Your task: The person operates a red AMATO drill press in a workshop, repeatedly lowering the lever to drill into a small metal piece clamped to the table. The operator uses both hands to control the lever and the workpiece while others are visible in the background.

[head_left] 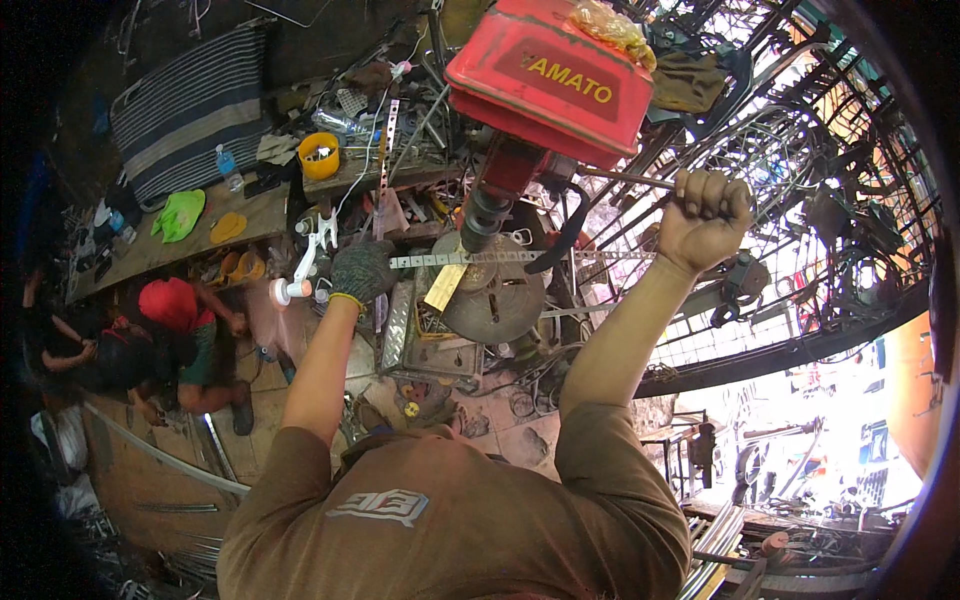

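Observation:
My left hand (362,272), in a dark knitted glove, is closed around the near end of a long metal strip (425,261) with a row of holes or marks. The strip runs rightward across the round worktable (500,312) of a red drill press (545,85). Right above the strip is the drill chuck (486,217); the bit's tip is too small to make out. A flat yellowish block (446,287) lies on the worktable beside the strip. My bare right hand (705,220) is raised, its fingers wrapped round the end of the press's feed lever (632,179).
Beside my left hand stands a white jointed fixture (312,255). A cluttered bench holds a yellow tub (319,156) and a water bottle (229,168). At the left, a person with a red head covering (168,306) crouches near the floor. Metal grilles and scrap (800,230) crowd the right.

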A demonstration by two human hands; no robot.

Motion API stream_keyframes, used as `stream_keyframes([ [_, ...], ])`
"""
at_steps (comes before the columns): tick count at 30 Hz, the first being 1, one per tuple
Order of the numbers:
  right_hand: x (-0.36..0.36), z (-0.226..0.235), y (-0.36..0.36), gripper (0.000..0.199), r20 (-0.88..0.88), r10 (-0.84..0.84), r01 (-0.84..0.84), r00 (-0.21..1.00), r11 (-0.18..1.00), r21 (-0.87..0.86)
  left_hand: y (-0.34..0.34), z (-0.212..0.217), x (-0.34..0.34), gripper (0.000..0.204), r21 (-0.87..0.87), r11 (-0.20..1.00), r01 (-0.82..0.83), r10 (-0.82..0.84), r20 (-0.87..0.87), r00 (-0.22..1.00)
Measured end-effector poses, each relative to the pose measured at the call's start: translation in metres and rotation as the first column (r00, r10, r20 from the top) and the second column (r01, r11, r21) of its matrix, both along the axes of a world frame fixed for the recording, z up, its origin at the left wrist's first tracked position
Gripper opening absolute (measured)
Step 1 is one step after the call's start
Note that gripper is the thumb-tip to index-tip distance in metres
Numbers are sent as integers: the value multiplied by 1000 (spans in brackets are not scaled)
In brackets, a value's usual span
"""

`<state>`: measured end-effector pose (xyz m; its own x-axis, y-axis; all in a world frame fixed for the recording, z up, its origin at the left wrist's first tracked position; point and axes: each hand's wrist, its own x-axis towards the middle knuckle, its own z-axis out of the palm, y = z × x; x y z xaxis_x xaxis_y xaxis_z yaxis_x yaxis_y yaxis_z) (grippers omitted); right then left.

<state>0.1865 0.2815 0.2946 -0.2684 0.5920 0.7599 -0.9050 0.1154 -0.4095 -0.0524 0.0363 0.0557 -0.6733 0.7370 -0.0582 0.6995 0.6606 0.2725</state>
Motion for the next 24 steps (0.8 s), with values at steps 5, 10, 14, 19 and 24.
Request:
stream_keyframes([
  [5, 1, -1, 0, 37, 2, 13, -13, 1000, 1000, -10, -1, 9, 4, 47, 22, 1000, -1, 1, 1, 1000],
  [10, 2, -2, -1, 34, 1, 33, -33, 999, 999, 8, -2, 10, 5, 45, 50, 999, 15, -15, -13, 1000],
  [14, 2, -3, 0, 33, -3, 57, -56, 998, 998, 14, 0, 5, 2, 43, 45, 999, 11, -12, 5, 1000],
  [19, 3, -4, 0, 34, 0, 50, -50, 999, 999, -4, 1, 0, 1, 42, 51, 999, 8, -8, -13, 1000],
  [24, 3, -4, 0, 34, 10, 39, -39, 999, 999, 8, 0, 1, 1, 41, 27, 999, 21, -20, -15, 1000],
])
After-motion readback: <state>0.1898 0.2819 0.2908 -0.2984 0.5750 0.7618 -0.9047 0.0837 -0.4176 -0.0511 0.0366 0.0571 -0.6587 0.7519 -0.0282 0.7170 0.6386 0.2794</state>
